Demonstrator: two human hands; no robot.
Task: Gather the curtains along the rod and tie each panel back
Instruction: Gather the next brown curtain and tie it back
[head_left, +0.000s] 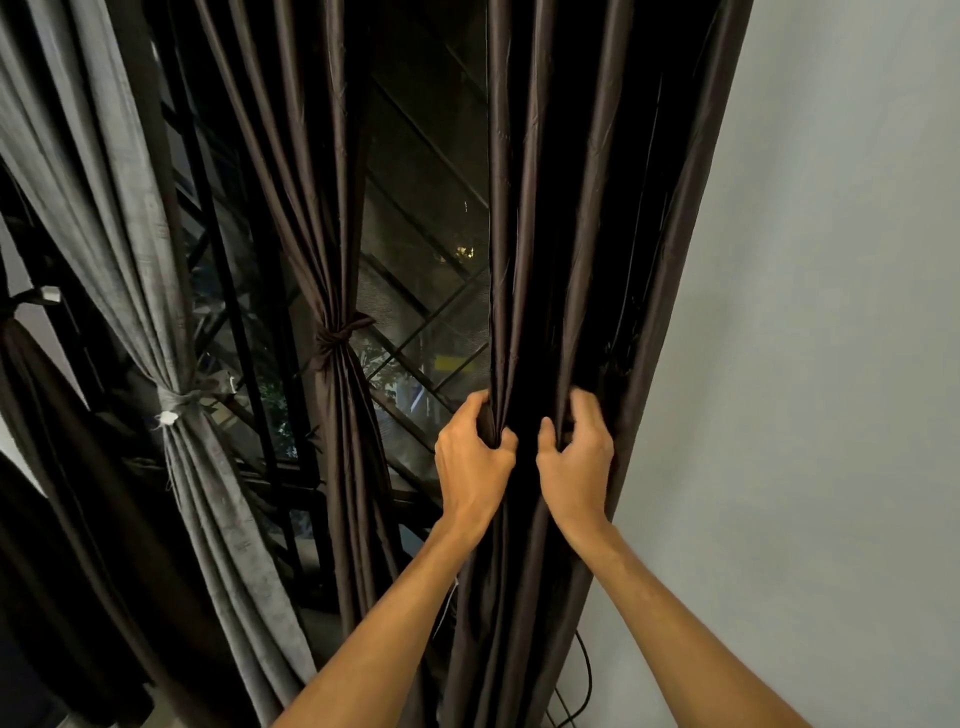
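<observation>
- My left hand (472, 465) clenches a bunch of folds on the untied panel (587, 208); my right hand (574, 462) grips folds just beside it.
- I see that panel hanging against the wall (831, 364).
- Farther from the wall, a brown panel (343, 441) and a grey panel (156, 291) hang tied.

Dim, soft indoor light reaches me, even across the wall (831, 312); the window (426, 234) is dark outside. Folds of the brown curtain (597, 208) sink to black. I see lines bowing at the edges; slight softness overall.
</observation>
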